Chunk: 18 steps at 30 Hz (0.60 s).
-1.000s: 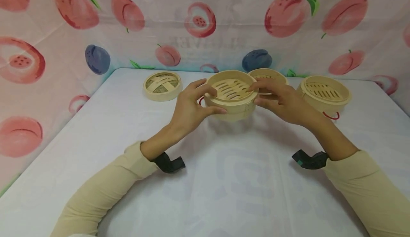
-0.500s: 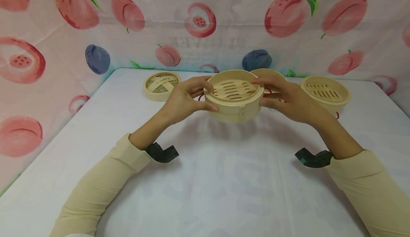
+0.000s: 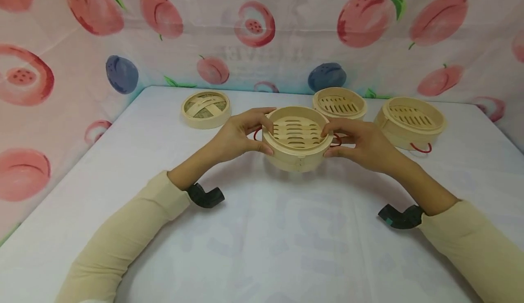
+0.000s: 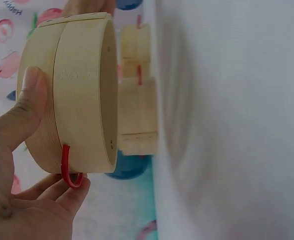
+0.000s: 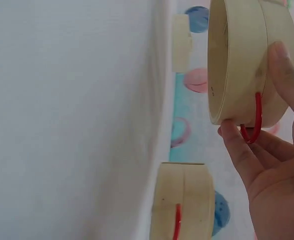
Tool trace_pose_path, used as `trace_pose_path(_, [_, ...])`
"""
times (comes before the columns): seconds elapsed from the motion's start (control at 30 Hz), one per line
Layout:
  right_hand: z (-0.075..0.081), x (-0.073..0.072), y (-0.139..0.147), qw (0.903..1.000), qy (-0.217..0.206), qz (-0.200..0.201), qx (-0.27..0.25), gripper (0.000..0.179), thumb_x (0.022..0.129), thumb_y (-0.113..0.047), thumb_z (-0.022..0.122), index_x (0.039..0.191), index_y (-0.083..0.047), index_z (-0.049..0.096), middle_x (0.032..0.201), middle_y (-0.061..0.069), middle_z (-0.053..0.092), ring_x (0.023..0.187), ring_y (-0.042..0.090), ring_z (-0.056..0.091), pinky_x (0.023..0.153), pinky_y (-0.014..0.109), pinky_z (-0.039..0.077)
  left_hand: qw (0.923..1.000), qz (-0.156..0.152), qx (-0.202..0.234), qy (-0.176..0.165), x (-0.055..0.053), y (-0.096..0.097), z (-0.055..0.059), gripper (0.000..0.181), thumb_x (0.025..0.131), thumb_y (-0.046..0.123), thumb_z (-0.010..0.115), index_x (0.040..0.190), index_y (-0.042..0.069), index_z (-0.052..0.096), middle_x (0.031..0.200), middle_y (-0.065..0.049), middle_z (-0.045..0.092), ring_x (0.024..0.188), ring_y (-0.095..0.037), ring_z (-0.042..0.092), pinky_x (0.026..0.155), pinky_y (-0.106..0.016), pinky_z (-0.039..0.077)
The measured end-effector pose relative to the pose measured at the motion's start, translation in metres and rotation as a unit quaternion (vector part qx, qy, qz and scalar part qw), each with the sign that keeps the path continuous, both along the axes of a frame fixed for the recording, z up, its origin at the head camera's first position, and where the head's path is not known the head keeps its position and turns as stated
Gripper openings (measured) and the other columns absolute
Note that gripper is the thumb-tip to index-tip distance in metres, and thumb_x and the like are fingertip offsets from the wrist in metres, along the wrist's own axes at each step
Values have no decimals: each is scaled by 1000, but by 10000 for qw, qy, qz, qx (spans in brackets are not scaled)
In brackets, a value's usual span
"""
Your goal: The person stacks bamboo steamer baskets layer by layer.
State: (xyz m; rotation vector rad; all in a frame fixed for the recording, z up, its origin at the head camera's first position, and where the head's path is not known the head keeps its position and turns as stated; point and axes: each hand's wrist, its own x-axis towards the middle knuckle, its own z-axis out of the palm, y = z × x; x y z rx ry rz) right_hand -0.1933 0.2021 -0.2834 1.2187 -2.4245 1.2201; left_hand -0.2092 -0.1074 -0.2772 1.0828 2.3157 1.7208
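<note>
Above the white worktop [image 3: 282, 239] | pale, round bamboo steamer basket [image 3: 288, 161], held clear | left grip [image 3: 237, 138] and right grip [image 3: 365, 146] partly closed, pinching opposite sides | likely light, stiff; hold walls, not thin red loop handles [image 4: 65, 165]

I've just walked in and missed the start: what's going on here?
A person's left hand and right hand grip opposite sides of a steamer basket, holding it above the white table. A second basket and a third basket stand farther back, rightward, and a lid lies back left.
</note>
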Motion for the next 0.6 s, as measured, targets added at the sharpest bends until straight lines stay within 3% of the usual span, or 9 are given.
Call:
trace_pose_path(0.3, [-12, 3, 1, 9999, -78, 86, 81, 39, 70, 2, 81, 102, -12, 63, 103, -2, 59, 83, 15, 56, 72, 26, 56, 9988, -16, -62, -484, 3, 1, -17, 36, 69, 1, 83, 97, 3, 61, 146, -7, 42, 133, -12, 39, 106, -24, 32])
trace_pose_path(0.6, [-22, 9, -2, 9992, -150, -339, 175, 39, 70, -3, 82, 103, -10, 64, 116, 7, 61, 95, 15, 56, 76, 27, 55, 9983, -120, -113, -558, 2, -1, -28, 36, 71, 0, 81, 99, 2, 59, 148, -5, 39, 133, -14, 39, 107, -25, 32])
